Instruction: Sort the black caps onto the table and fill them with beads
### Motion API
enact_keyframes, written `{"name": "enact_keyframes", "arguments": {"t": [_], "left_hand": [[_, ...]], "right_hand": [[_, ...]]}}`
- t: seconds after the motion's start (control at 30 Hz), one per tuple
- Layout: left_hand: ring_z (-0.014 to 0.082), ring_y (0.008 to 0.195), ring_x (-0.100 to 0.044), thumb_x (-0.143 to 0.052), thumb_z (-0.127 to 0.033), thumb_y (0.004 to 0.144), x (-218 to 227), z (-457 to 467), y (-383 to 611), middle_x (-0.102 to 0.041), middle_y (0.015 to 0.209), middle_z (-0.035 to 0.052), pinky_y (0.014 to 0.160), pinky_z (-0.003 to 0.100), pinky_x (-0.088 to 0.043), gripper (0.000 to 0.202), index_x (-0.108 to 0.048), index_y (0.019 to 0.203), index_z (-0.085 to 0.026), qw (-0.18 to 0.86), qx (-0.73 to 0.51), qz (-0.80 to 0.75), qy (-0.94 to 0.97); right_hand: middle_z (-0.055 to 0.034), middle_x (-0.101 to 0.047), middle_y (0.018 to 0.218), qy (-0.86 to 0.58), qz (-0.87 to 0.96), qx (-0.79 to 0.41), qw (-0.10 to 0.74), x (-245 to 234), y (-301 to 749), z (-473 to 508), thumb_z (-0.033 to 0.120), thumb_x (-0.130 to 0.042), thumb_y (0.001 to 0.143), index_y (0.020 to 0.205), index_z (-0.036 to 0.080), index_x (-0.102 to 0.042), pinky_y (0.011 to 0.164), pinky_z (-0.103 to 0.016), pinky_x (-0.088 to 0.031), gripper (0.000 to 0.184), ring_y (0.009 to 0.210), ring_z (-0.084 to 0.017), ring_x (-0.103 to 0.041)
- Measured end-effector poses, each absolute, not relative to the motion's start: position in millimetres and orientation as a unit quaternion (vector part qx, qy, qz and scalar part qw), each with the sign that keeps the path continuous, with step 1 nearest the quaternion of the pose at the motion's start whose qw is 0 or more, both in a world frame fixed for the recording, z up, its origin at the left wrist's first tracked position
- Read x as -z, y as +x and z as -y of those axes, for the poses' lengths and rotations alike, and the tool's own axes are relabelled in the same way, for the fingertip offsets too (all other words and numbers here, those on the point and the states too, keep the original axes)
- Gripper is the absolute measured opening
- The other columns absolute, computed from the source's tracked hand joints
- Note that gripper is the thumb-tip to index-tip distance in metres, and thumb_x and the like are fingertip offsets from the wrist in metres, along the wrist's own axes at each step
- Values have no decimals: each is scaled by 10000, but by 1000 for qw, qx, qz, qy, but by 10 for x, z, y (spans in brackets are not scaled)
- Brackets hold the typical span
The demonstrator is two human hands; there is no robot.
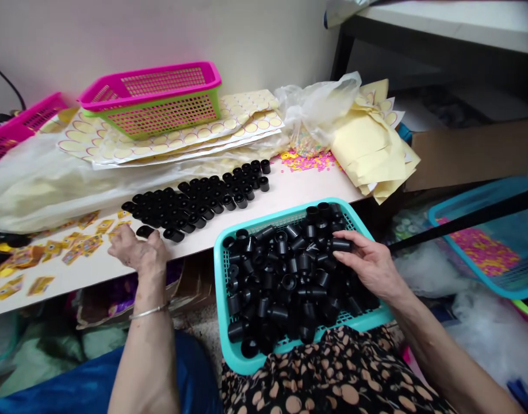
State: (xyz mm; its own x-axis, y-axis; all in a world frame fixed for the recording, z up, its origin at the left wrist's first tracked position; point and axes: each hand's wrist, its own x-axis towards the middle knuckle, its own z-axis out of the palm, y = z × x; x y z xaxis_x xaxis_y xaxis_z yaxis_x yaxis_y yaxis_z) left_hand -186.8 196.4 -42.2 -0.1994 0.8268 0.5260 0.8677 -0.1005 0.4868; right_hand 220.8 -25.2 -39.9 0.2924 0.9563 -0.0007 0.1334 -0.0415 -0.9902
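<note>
A teal basket (pixel 224 299) rests on my lap, heaped with several loose black plastic caps (pixel 285 282). My right hand (pixel 367 261) lies on the heap at its right side, fingers curled round a black cap (pixel 340 245). My left hand (pixel 137 250) sits on the white table edge, fingers bent down, beside a black cap (pixel 144 231) at the near end of the rows. Several black caps (pixel 195 198) stand in tidy rows across the white table (pixel 290 192).
A pink basket stacked in a green one (pixel 154 98) sits on sheets of round stickers (pixel 242 123). Yellow labels (pixel 39 259) lie scattered at the left. A clear bag (pixel 316 109), yellow paper (pixel 371 149) and a blue basket (pixel 484 230) are at the right.
</note>
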Motion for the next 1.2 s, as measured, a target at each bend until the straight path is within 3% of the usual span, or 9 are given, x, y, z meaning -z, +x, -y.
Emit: {"name": "enact_keyframes", "arguments": {"t": [0.1,0.23,0.33,0.5,0.6,0.7,0.87,1.03,1.2], "left_hand": [[279,957,-504,-679,-264,664,262,-1667,-1315,-587,917,90,872,421,-370,299,-613,918,-120,76,428,643,-631],[193,822,-556,-579,-236,791,117,-1279,-418,-648,847,49,771,318,-441,115,-669,841,-183,-117,355,404,-835],[167,769,-543,-450,-112,825,78,-1149,73,-642,798,38,728,287,-430,228,-663,801,-189,-199,174,249,-932],[218,848,-501,-496,-55,665,100,-1182,446,-575,972,74,740,328,-413,335,-644,937,-185,-121,-40,112,-985],[259,924,-474,-510,-56,630,143,-1180,499,-528,1080,114,794,376,-416,381,-615,982,-155,-82,-67,104,-989],[259,973,-464,-457,-30,680,150,-1135,452,-544,1075,121,869,403,-410,355,-584,995,-136,-121,-41,132,-983],[245,1133,-453,-460,-63,769,106,-1066,242,-514,1223,103,989,409,-375,419,-519,1168,-176,-362,114,211,-901],[181,841,-597,-640,-169,735,144,-993,140,-635,969,44,744,300,-487,450,-519,1166,-222,-717,197,297,-599],[118,723,-585,-756,-91,588,132,-910,176,-621,981,38,664,230,-463,571,-591,1119,-216,-803,192,280,-489]], "right_hand": [[-30,-573,1037,-581,433,-390,568,414,2177,232,234,-704,724,1006,222,-648,868,-328,-474,288,966,-178,-566],[-15,-562,974,-574,430,-385,581,396,2189,259,210,-720,712,966,230,-657,823,-299,-487,263,905,-159,-569],[-27,-573,991,-575,431,-394,573,384,2215,328,219,-719,718,979,227,-655,799,-294,-499,269,901,-166,-567],[-16,-563,997,-555,401,-421,595,437,2221,407,187,-698,741,984,231,-633,841,-278,-489,255,914,-150,-570],[-3,-549,983,-536,389,-425,617,455,2216,412,147,-708,723,966,232,-630,841,-257,-480,269,912,-135,-559],[6,-555,945,-509,361,-461,631,448,2210,402,144,-727,712,963,233,-623,838,-278,-483,286,883,-133,-565],[9,-570,915,-482,331,-496,642,413,2176,377,169,-727,724,984,236,-611,845,-319,-480,292,885,-151,-580],[7,-549,923,-498,379,-486,610,334,2104,312,139,-673,752,984,220,-603,803,-264,-452,256,874,-132,-544],[-5,-499,948,-507,454,-453,576,260,1965,221,115,-628,762,978,215,-598,762,-249,-440,240,875,-133,-516]]}}
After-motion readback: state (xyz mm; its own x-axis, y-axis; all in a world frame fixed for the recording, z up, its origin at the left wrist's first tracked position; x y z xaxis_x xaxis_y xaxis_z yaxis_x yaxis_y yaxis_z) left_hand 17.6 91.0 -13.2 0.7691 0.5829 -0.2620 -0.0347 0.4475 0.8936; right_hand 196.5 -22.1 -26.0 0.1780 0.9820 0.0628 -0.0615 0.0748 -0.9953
